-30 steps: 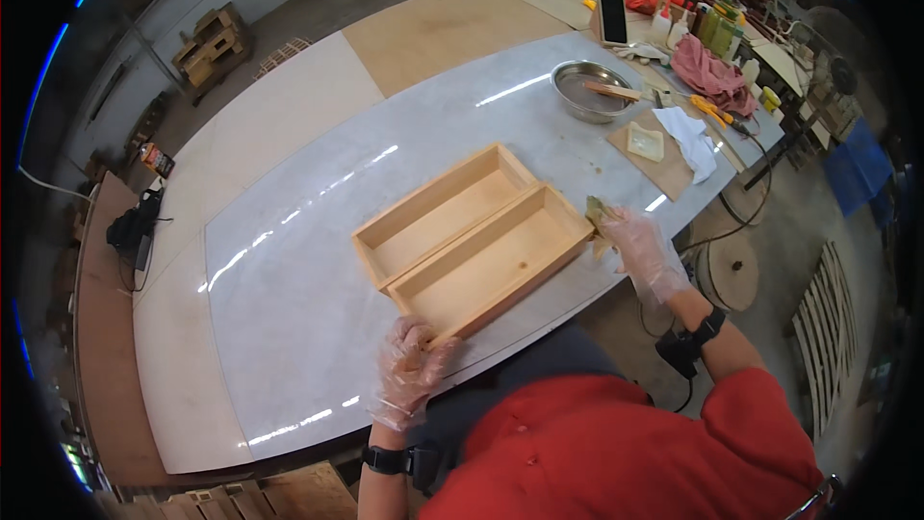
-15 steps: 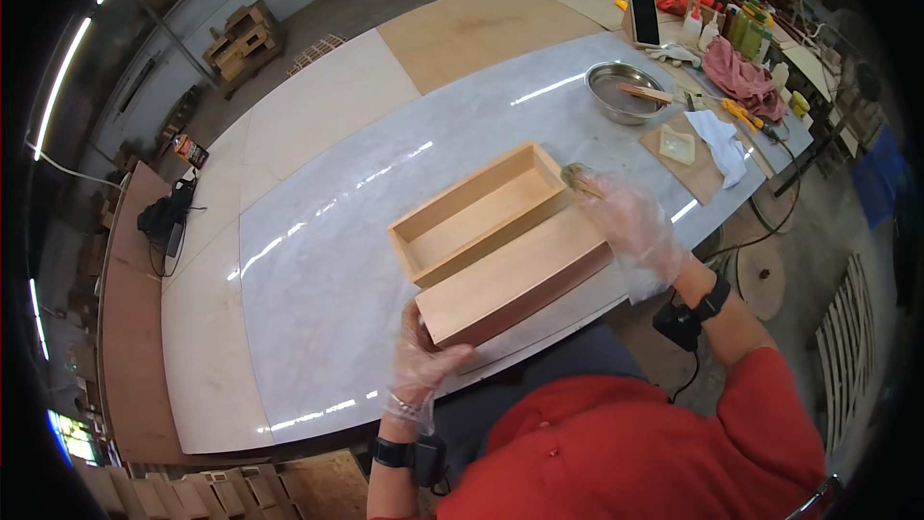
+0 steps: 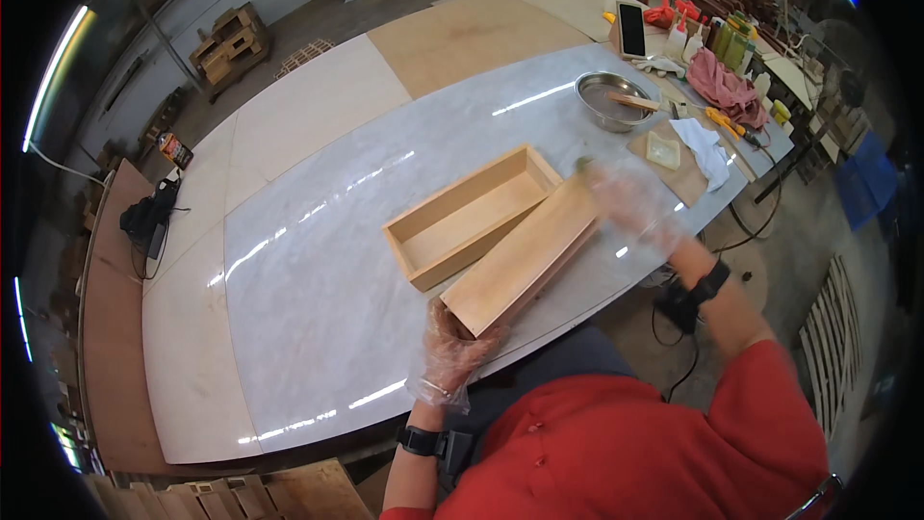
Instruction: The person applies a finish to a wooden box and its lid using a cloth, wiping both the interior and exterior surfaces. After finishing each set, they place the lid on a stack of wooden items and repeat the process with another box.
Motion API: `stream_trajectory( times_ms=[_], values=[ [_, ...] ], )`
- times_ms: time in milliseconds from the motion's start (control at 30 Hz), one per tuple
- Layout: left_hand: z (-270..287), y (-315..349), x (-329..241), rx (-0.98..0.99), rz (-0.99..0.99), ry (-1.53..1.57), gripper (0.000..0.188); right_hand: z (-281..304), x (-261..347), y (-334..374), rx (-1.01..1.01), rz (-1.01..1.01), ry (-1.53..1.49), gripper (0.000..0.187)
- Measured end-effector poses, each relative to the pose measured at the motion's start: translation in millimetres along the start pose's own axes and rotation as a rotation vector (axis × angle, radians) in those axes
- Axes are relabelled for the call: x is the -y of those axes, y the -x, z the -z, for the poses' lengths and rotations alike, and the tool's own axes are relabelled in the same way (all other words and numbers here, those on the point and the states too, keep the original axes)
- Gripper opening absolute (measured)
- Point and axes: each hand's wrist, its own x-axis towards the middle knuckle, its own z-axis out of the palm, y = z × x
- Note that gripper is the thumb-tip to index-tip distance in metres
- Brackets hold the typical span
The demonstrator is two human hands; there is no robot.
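Note:
A long pale wooden box [image 3: 520, 255] slants across the table's near part, its flat face up. At its near end my left hand [image 3: 457, 342], in a clear plastic glove, is closed around the corner, with part of the fingers hidden beneath. My right hand [image 3: 630, 202], gloved the same way and smeared by motion, is at the far right end of this box. A small greenish pad [image 3: 583, 165] shows at its fingertips, pressed at the box's end. Just beyond lies a second wooden box [image 3: 472, 217], open side up; the two boxes touch or nearly touch at the right.
A shiny grey sheet [image 3: 318, 299] covers the table. Toward the back right are a metal bowl [image 3: 602, 117] with a brush [image 3: 630, 100] across it, a small translucent dish [image 3: 663, 149], a white cloth [image 3: 705, 154], a pink cloth [image 3: 722, 82], an upright phone [image 3: 631, 31] and several bottles.
The held box has swung, its near end shifting right and away from the open box. My left hand moved right with it. My right hand is now blurred at the far end.

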Motion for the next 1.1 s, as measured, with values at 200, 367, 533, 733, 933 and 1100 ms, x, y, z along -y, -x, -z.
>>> stream_trajectory(
  times_ms=[200,367,533,733,933,1100],
  values=[
    [-4,1,3,-0.077,-0.006,-0.086,0.076,92,156,-33,-0.258,0.282,0.001,0.016],
    [3,4,-3,-0.068,0.041,-0.125,0.075,69,131,-26,-0.317,0.224,-0.071,0.013],
    [-1,0,-2,-0.07,-0.016,-0.102,0.072,96,47,3,0.053,-0.225,0.113,0.028],
    [9,2,0,-0.03,-0.044,-0.254,0.075,97,69,37,-0.243,-0.264,0.13,0.027],
    [8,2,-8,-0.031,0.007,-0.275,0.07,117,129,4,0.04,-0.074,-0.136,0.021],
    [5,0,-10,-0.021,0.058,-0.22,0.072,129,164,-2,0.003,0.206,-0.243,0.023]
  ],
)
